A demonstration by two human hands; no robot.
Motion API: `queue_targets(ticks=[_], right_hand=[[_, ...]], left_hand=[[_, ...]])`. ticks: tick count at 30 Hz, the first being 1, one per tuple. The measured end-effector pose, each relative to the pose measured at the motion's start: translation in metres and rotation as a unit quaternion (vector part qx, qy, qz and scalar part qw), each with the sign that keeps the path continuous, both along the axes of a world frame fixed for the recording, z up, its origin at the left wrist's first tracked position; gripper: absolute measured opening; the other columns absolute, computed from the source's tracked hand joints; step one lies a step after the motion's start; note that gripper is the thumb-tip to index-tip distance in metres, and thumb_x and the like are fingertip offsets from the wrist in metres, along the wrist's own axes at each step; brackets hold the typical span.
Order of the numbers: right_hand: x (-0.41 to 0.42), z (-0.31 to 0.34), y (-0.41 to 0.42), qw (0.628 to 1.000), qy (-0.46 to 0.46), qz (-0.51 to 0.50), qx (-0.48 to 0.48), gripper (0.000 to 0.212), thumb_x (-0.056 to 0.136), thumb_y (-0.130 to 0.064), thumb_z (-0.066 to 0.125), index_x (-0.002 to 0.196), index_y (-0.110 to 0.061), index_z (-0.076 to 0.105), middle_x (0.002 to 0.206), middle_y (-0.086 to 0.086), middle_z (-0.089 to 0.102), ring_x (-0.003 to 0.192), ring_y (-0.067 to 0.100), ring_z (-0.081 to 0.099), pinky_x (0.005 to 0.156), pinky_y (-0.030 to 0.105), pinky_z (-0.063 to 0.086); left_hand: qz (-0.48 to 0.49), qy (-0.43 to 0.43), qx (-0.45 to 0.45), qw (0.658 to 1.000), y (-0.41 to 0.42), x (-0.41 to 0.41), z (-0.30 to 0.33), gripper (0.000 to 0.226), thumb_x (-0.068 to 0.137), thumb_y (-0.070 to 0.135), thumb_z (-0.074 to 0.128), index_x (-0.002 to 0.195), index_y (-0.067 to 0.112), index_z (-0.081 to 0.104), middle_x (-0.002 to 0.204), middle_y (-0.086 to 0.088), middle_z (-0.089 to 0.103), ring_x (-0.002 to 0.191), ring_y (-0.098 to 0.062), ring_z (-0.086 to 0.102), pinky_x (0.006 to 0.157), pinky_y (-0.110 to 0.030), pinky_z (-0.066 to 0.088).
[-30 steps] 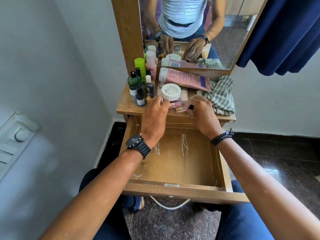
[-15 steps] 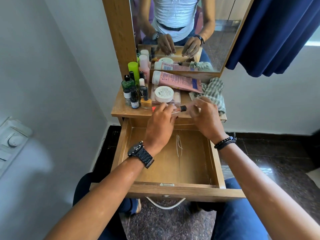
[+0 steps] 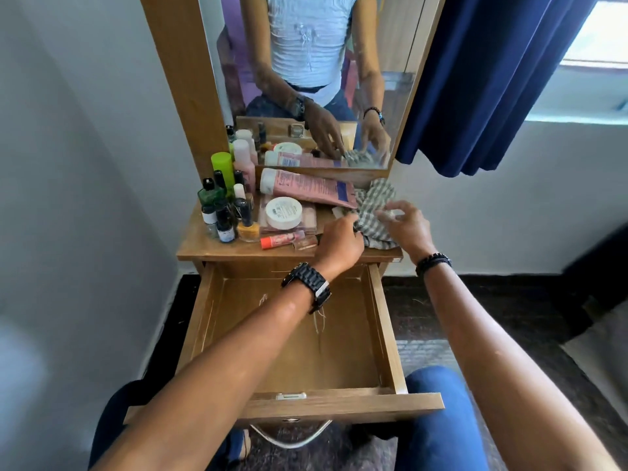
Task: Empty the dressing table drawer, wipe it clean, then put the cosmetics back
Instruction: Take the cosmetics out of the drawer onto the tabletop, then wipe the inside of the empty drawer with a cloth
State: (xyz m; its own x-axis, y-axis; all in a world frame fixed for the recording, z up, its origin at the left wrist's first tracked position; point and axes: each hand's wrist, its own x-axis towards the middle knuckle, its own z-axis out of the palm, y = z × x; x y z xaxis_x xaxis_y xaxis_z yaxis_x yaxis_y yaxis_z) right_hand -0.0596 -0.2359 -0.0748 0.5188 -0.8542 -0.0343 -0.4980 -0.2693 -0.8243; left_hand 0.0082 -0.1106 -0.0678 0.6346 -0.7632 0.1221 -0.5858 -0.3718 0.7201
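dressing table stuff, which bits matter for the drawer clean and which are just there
Part of the job:
- open drawer, emptied
- checked cloth, both hands reaching it
- pink tube
- white jar
- small bottles
- orange lip balm

Just there:
- mirror
- blue curtain

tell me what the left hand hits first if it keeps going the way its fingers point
The cloth: the left hand points right and slightly away, its fingertips already at the cloth's near edge. Actual contact is hard to judge.
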Motion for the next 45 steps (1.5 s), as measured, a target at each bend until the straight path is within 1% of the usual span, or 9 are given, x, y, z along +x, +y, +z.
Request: queue_targets(ticks=[6,10,18,25,30,34,37,40,45], right_hand=[[-0.010,-0.002,-0.005,0.993,-0.082,-0.065,0.062,0.031,0.072,-0.010,0.075,0.097,-0.021,0.060,0.106,0.012,0.064,0.080,0.019,0.059,0.055,0.025,0.046],[-0.027,0.001,-0.011,0.960,-0.189,-0.070,0.193,0.055,0.071,0.007,0.067,0.117,-0.015,0.045,0.108,0.017,0.062,0.089,0.027,0.065,0.065,0.036,0.055],[-0.080,0.024,0.005,0.850,-0.298,0.088,0.426,0.047,0.082,0.014,0.039,0.124,-0.003,0.051,0.112,0.018,0.063,0.087,0.025,0.069,0.074,0.034,0.059],[-0.093,0.028,0.050,0.808,-0.345,0.096,0.468,0.061,0.081,0.011,0.043,0.134,-0.019,0.039,0.124,0.012,0.058,0.101,0.026,0.063,0.084,0.042,0.053],[-0.086,0.014,0.085,0.913,-0.171,0.151,0.338,0.044,0.087,0.006,0.052,0.122,-0.020,0.053,0.120,0.018,0.059,0.092,0.022,0.063,0.084,0.036,0.051],[-0.080,0.009,0.122,0.967,0.047,0.244,0.055,0.044,0.082,-0.034,0.069,0.123,-0.024,0.058,0.127,-0.007,0.047,0.109,0.004,0.049,0.087,0.010,0.042],[-0.076,-0.003,0.154,0.956,0.136,0.234,-0.109,0.061,0.073,-0.050,0.071,0.128,-0.030,0.054,0.147,0.010,0.026,0.135,0.024,0.029,0.112,0.032,0.030],[-0.072,-0.014,0.180,0.943,0.145,0.242,-0.177,0.045,0.081,-0.044,0.067,0.124,-0.033,0.058,0.158,0.010,0.010,0.145,0.022,0.013,0.115,0.028,0.015],[-0.060,-0.033,0.196,0.976,-0.074,0.197,-0.049,0.007,0.089,-0.015,0.062,0.092,-0.017,0.068,0.101,0.000,0.070,0.090,0.012,0.066,0.074,0.013,0.052]], left_hand=[[0.001,0.049,-0.001,0.999,-0.004,-0.007,-0.002,0.033,0.092,0.008,0.050,0.124,0.006,0.059,0.124,-0.013,0.062,0.110,-0.024,0.059,0.089,-0.028,0.046],[-0.006,0.127,-0.032,0.991,-0.006,-0.017,-0.002,0.025,0.093,0.014,0.052,0.112,0.007,0.066,0.117,-0.007,0.066,0.107,-0.019,0.059,0.081,-0.020,0.041],[0.021,0.344,-0.097,0.934,-0.001,-0.037,-0.014,0.036,0.079,0.039,0.059,0.088,0.005,0.066,0.089,-0.008,0.064,0.084,-0.023,0.061,0.085,-0.054,0.051],[0.028,0.642,-0.121,0.756,0.036,-0.049,-0.013,0.035,0.088,0.047,0.056,0.104,0.016,0.060,0.108,-0.013,0.067,0.098,-0.028,0.064,0.089,-0.043,0.052],[0.018,0.745,-0.153,0.649,0.073,-0.045,-0.021,0.042,0.095,0.044,0.042,0.102,0.011,0.067,0.093,-0.014,0.072,0.086,-0.025,0.068,0.082,-0.039,0.051],[0.077,0.726,-0.150,0.667,0.098,-0.033,-0.032,0.038,0.098,0.032,0.038,0.116,0.007,0.061,0.104,-0.015,0.068,0.098,-0.027,0.062,0.090,-0.041,0.047],[0.116,0.715,-0.129,0.678,0.119,-0.028,-0.040,0.035,0.098,0.030,0.039,0.110,0.006,0.063,0.107,-0.015,0.066,0.093,-0.026,0.063,0.089,-0.038,0.047],[0.144,0.711,-0.120,0.678,0.139,-0.026,-0.046,0.035,0.098,0.027,0.040,0.114,0.003,0.062,0.108,-0.016,0.066,0.095,-0.028,0.061,0.094,-0.041,0.045],[0.170,0.720,-0.116,0.663,0.161,-0.024,-0.046,0.035,0.101,0.021,0.034,0.091,0.002,0.062,0.073,-0.015,0.070,0.081,-0.026,0.060,0.081,-0.042,0.047]])
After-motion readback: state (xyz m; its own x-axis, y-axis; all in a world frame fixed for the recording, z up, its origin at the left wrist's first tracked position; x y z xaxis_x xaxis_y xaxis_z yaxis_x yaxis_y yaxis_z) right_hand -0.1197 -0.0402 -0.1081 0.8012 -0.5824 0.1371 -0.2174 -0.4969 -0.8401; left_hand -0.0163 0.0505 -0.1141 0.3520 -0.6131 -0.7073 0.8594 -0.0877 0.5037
